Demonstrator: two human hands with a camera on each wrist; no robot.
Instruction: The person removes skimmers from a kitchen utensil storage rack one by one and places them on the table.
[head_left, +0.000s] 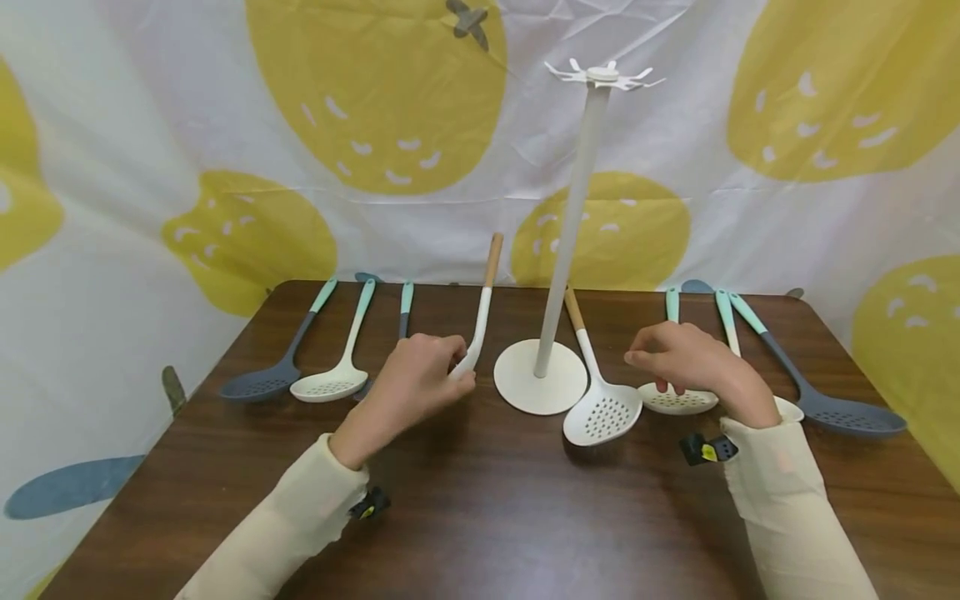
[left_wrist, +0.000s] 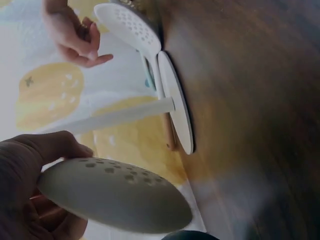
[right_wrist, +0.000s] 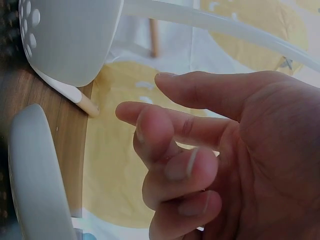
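My left hand [head_left: 416, 383] grips a white skimmer [head_left: 482, 321] with a wooden handle end. Its handle points up and away, while the hand hides its head in the head view. The left wrist view shows the pierced head [left_wrist: 120, 200] between thumb and fingers. My right hand [head_left: 693, 362], fingers loosely curled around nothing, hovers over a white skimmer [head_left: 678, 402] with a mint handle. Between the hands stands a white utensil stand [head_left: 540, 392] with hooks on top. Another white skimmer [head_left: 602, 414] with a wooden handle lies against its base.
On the left lie a grey-blue skimmer [head_left: 262, 382], a white one [head_left: 330, 383], and a mint-handled utensil [head_left: 406, 304] partly behind my left hand. At the right are a grey-blue skimmer [head_left: 855, 415] and a partly hidden white-headed utensil [head_left: 789, 408]. A patterned curtain [head_left: 420, 217] closes the back.
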